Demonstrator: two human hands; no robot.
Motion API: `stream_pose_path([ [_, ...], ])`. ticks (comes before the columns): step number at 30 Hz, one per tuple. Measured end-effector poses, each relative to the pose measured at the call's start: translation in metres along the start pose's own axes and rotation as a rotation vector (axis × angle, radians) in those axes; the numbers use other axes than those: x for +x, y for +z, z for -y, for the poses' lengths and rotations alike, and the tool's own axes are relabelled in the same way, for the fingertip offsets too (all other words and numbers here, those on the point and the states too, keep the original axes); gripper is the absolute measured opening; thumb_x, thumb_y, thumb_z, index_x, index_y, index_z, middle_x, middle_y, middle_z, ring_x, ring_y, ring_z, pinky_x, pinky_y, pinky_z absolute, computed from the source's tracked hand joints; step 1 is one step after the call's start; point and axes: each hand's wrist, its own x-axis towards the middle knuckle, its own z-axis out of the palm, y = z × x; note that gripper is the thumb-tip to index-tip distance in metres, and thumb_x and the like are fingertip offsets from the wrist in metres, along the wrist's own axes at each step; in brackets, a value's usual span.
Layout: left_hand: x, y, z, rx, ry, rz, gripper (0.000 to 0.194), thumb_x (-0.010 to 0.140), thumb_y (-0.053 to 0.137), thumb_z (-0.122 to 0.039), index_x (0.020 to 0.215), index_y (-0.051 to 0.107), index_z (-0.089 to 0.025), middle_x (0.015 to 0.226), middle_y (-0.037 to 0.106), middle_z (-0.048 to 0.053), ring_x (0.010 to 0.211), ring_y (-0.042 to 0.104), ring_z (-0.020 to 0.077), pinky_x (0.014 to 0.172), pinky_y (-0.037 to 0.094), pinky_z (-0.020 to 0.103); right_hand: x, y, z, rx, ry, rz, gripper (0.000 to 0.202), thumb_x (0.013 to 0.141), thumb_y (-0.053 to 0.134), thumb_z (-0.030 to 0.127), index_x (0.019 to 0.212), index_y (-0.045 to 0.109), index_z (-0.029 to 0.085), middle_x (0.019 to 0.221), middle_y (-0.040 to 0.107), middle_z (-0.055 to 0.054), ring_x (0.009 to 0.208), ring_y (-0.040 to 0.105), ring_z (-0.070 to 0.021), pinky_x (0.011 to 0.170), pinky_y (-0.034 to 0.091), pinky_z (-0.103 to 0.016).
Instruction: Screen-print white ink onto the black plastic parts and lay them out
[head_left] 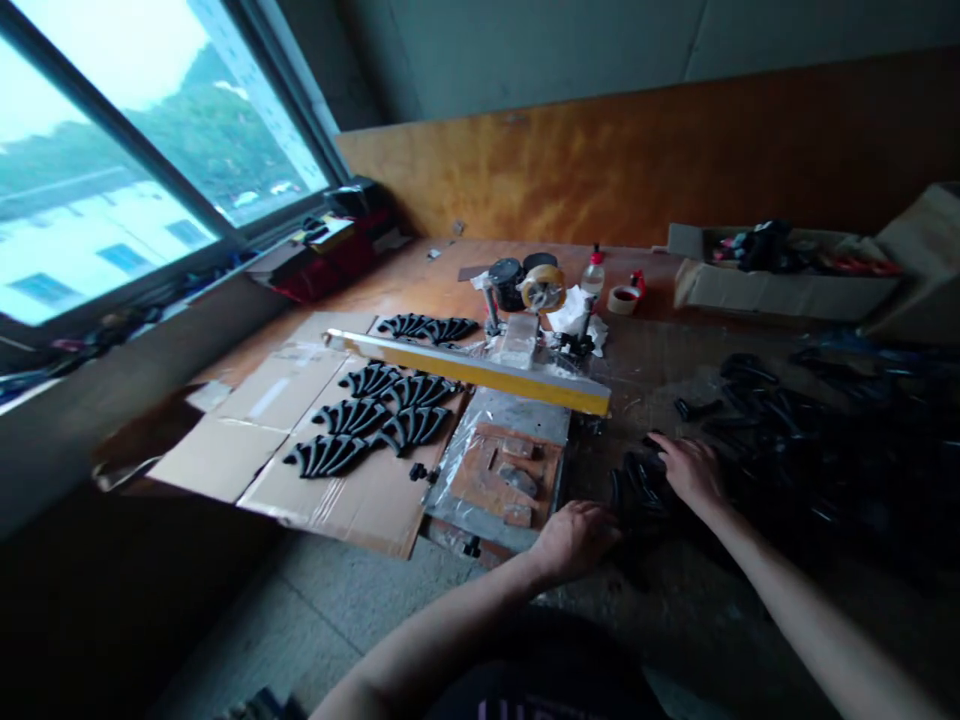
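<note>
My left hand is at the table's front edge, right of the metal plate; its fingers curl down and are hidden in shadow beside black curved parts. Farther right, my right hand has its fingers closed at the end of a dark piece, near the same parts. A large dark pile of glossy black parts spreads over the right side. On the metal plate lies a brown board with small blocks. Similar black parts stand in neat rows on flattened cardboard at the left.
A yellow-edged bar crosses above the plate, in front of a tape roll on a stand. Behind are a red-capped bottle, another tape roll and an open cardboard box. A window is at the left.
</note>
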Motion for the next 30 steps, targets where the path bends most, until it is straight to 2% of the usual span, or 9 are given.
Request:
stream_pose_path([
  [3, -0.029, -0.043, 0.008, -0.115, -0.096, -0.14, 0.034, 0.093, 0.045, -0.039, 0.113, 0.067, -0.02, 0.119, 0.069, 0.005, 0.112, 0.062, 0.0189, 0.099, 0.046, 0.029, 0.007, -0.006, 0.011, 0.212, 0.14, -0.164, 0.041, 0.09, 0.042, 0.028, 0.128, 0.057, 0.022, 0.116, 0.066, -0.012, 0.102, 0.063, -0.0253, 0.088, 0.048, -0.042],
  [5, -0.047, -0.068, 0.021, -0.202, -0.199, -0.208, 0.036, 0.094, 0.044, -0.042, 0.111, 0.067, -0.021, 0.112, 0.071, 0.005, 0.104, 0.065, 0.0183, 0.092, 0.049, 0.027, 0.007, -0.008, 0.038, 0.306, 0.154, -0.206, 0.043, 0.086, 0.051, 0.038, 0.125, 0.058, 0.019, 0.115, 0.065, -0.013, 0.103, 0.062, -0.0277, 0.088, 0.05, -0.043],
  [8, -0.071, -0.098, 0.052, -0.349, -0.305, -0.263, 0.039, 0.093, 0.043, -0.047, 0.107, 0.068, -0.021, 0.106, 0.072, 0.004, 0.095, 0.068, 0.0174, 0.083, 0.051, 0.025, 0.0, -0.003, 0.109, 0.388, 0.07, -0.174, 0.041, 0.081, 0.058, 0.044, 0.113, 0.063, 0.018, 0.107, 0.067, -0.013, 0.101, 0.063, -0.0287, 0.09, 0.05, -0.046],
  [14, -0.111, -0.155, 0.128, -0.44, -0.362, -0.316, 0.04, 0.089, 0.049, -0.05, 0.102, 0.07, -0.02, 0.105, 0.073, 0.006, 0.097, 0.066, 0.0215, 0.085, 0.049, 0.028, 0.006, 0.038, 0.265, 0.445, -0.11, 0.053, 0.031, 0.091, 0.052, 0.026, 0.118, 0.067, 0.024, 0.116, 0.068, -0.006, 0.106, 0.064, -0.0205, 0.096, 0.05, -0.035],
  [17, -0.123, -0.184, 0.161, -0.484, -0.363, -0.331, 0.041, 0.086, 0.053, -0.052, 0.101, 0.071, -0.018, 0.1, 0.073, 0.007, 0.092, 0.067, 0.0211, 0.08, 0.049, 0.028, 0.011, 0.061, 0.296, 0.297, -0.132, 0.088, 0.029, 0.093, 0.05, 0.02, 0.114, 0.07, 0.024, 0.111, 0.069, -0.006, 0.102, 0.063, -0.0182, 0.092, 0.051, -0.031],
  [20, -0.125, -0.21, 0.181, -0.512, -0.355, -0.361, 0.044, 0.084, 0.055, -0.056, 0.098, 0.071, -0.018, 0.096, 0.073, 0.006, 0.082, 0.066, 0.0191, 0.07, 0.049, 0.026, 0.005, 0.069, 0.301, 0.132, -0.108, 0.061, 0.031, 0.095, 0.047, 0.02, 0.113, 0.071, 0.025, 0.108, 0.067, -0.006, 0.104, 0.058, -0.0197, 0.091, 0.049, -0.032],
  [24, -0.107, -0.242, 0.173, -0.569, -0.254, -0.417, 0.046, 0.082, 0.058, -0.057, 0.099, 0.069, -0.016, 0.099, 0.072, 0.008, 0.089, 0.065, 0.0191, 0.075, 0.051, 0.027, 0.0, 0.061, 0.299, 0.032, -0.076, 0.073, 0.035, 0.095, 0.044, 0.017, 0.115, 0.07, 0.028, 0.112, 0.065, -0.008, 0.107, 0.055, -0.0213, 0.093, 0.048, -0.035],
  [27, -0.08, -0.267, 0.141, -0.692, -0.093, -0.554, 0.051, 0.083, 0.056, -0.058, 0.114, 0.062, -0.017, 0.093, 0.071, 0.006, 0.081, 0.065, 0.0149, 0.076, 0.051, 0.026, 0.008, 0.054, 0.307, 0.062, -0.112, 0.094, 0.036, 0.096, 0.045, 0.022, 0.127, 0.062, 0.025, 0.125, 0.061, -0.008, 0.117, 0.052, -0.0214, 0.101, 0.044, -0.038],
  [30, -0.052, -0.287, 0.103, -0.817, 0.02, -0.68, 0.057, 0.087, 0.045, -0.064, 0.122, 0.055, -0.02, 0.078, 0.067, 0.001, 0.064, 0.062, 0.011, 0.064, 0.051, 0.023, 0.014, 0.055, 0.322, 0.068, -0.261, 0.128, 0.051, 0.094, 0.052, 0.033, 0.143, 0.044, 0.018, 0.147, 0.043, -0.012, 0.138, 0.036, -0.0251, 0.114, 0.029, -0.046],
])
